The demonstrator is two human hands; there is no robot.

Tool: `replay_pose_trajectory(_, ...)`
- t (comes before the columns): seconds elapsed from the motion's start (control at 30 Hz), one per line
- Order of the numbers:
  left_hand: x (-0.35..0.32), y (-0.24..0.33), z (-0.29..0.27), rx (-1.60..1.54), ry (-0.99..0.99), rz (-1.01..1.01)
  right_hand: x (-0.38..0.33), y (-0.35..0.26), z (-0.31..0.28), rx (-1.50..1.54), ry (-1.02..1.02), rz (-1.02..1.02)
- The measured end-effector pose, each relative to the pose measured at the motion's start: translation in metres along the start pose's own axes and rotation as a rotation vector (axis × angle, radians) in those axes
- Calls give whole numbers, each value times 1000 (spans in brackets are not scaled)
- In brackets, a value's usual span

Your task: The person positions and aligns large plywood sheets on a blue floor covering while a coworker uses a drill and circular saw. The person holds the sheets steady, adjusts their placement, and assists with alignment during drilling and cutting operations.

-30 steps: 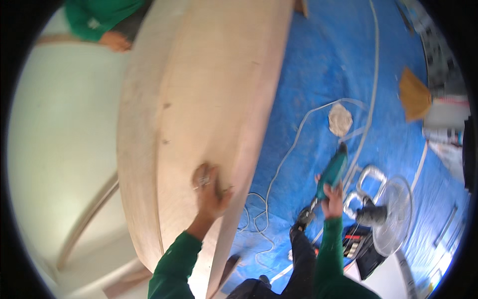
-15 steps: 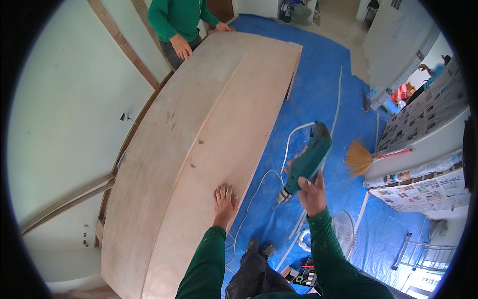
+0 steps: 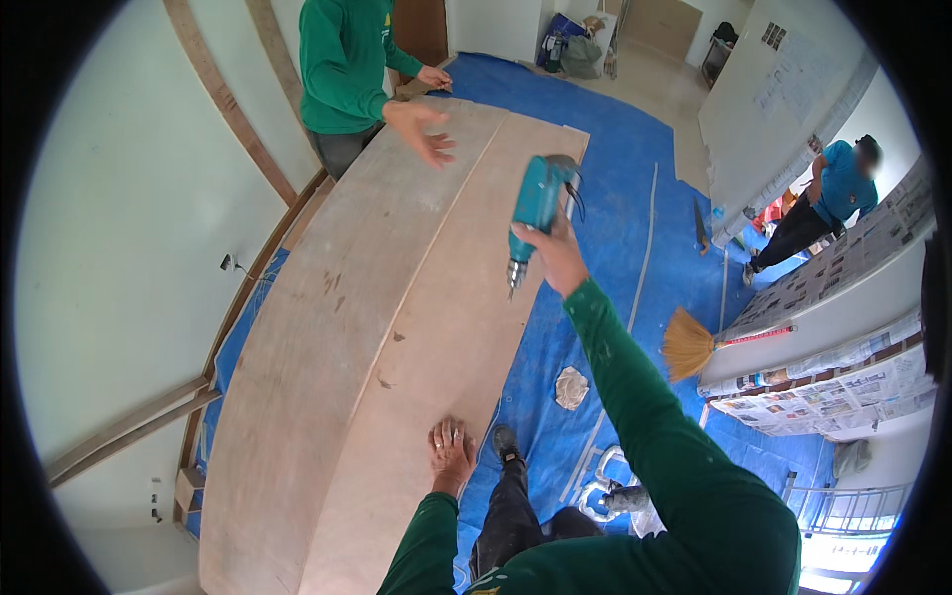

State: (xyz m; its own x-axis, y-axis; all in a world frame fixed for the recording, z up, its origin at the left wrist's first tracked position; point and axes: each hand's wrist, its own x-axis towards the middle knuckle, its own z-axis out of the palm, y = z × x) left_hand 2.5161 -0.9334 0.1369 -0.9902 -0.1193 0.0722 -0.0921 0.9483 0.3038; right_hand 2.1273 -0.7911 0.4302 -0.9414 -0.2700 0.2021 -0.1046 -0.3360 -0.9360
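Raised over the plywood panel [image 3: 426, 268], near its right edge, is a teal power drill [image 3: 538, 195]. My right hand [image 3: 557, 256] is closed around it, arm stretched forward, with the bit pointing down toward me. My left hand [image 3: 452, 451] lies flat on the panel's near right part, fingers extended, holding nothing. Across the panel at the far left stands a co-worker in a green top [image 3: 342, 64]. One hand of theirs [image 3: 421, 129] reaches open toward the drill without touching it; the other [image 3: 434, 78] is near the panel's far end.
Blue sheeting [image 3: 605, 297] covers the floor, with a crumpled whitish piece [image 3: 571, 388], a broom [image 3: 689, 344] and a handsaw [image 3: 701, 226] on it. A white cord [image 3: 607, 466] is coiled beside my legs. Wooden beams [image 3: 134, 431] meet the panel's left side. Another person [image 3: 843, 188] stands beyond the right wall.
My right hand has carried the drill forward and left over the panel. The co-worker's hand has left the panel's edge and stretches out, open. Another person has come into view at the right.
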Motion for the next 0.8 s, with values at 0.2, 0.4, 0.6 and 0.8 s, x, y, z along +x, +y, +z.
replay_pose_trajectory(0.2,2,-3,4,-24,0,-9,86,18,31,-85,-209,180)
replay_pose_trajectory(0.4,4,1,1,-63,-26,-47,108,25,46,-269,-401,222)
replay_pose_trajectory(0.6,7,0,-1,-28,-109,-72,146,47,56,-256,-411,224)
replay_pose_trajectory(0.8,5,1,1,-15,-67,-55,235,32,-60,-303,-100,139)
